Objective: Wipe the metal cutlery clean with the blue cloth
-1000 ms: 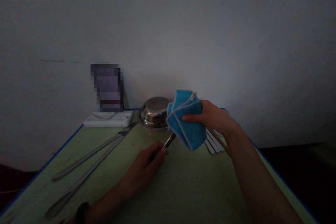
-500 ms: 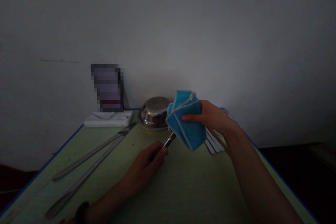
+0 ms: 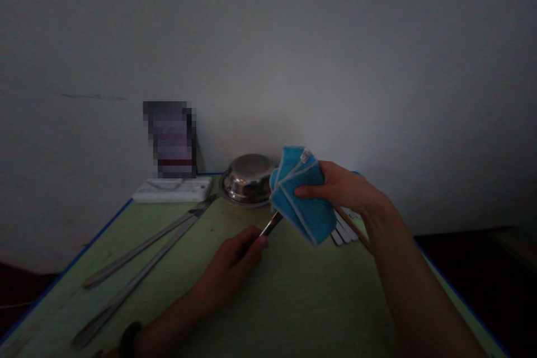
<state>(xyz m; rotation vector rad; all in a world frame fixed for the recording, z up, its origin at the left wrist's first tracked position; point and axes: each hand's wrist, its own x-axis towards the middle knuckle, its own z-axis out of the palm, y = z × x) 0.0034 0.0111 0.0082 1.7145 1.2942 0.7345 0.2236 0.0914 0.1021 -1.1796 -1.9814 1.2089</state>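
My right hand grips a folded blue cloth above the green table. The cloth is wrapped round the far end of a slim metal utensil, so that end is hidden. My left hand is closed on the utensil's near end, just in front of and below the cloth. An upturned steel bowl sits right behind the cloth by the wall.
Two long metal utensils lie slanted on the table's left half. Several flat white sticks lie under my right wrist. A white block and a blurred upright item stand at the back left against the wall.
The cloth in my right hand has shifted slightly right and tilted. My left hand and the utensil have hardly moved.
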